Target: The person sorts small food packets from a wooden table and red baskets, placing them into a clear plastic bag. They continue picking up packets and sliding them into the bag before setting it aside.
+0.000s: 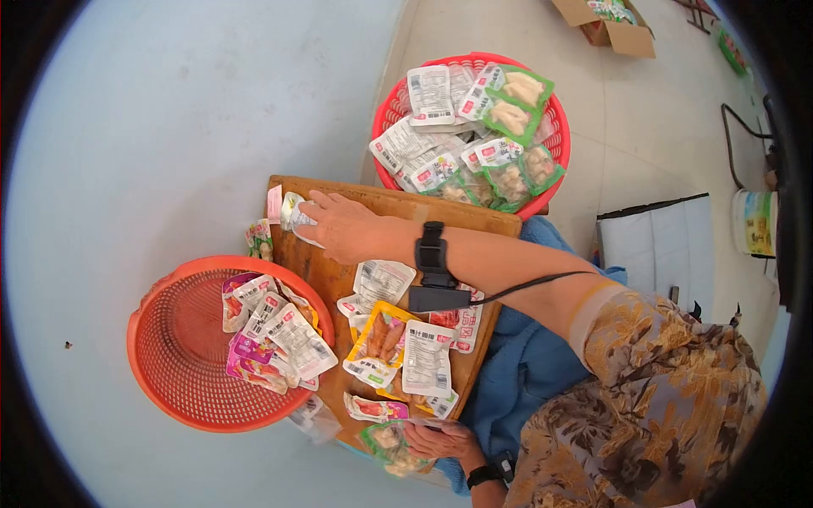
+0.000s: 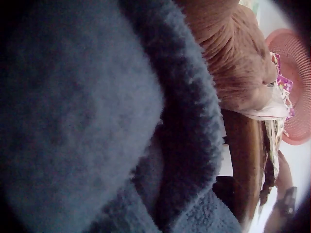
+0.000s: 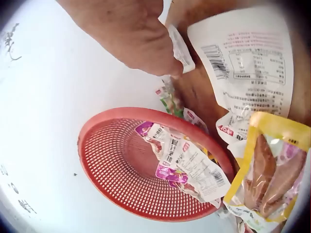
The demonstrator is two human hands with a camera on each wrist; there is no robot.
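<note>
The head view is bright, with faint shadow beside the orange basket [image 1: 182, 339] and black curved corners. In the left wrist view, blue cloth [image 2: 77, 121] well apart from this basket is dim and blurred.

Narrow gap, cluttered middle.
I could pass over bare worktop [image 1: 323, 275] between the right hand [image 1: 343, 230] and the orange basket [image 1: 212, 264]; spread pouches [image 1: 428, 360] block the stretch toward the left hand [image 1: 442, 442], and the right forearm [image 1: 512, 260] bars the way from them to the red basket [image 1: 474, 60].
</note>
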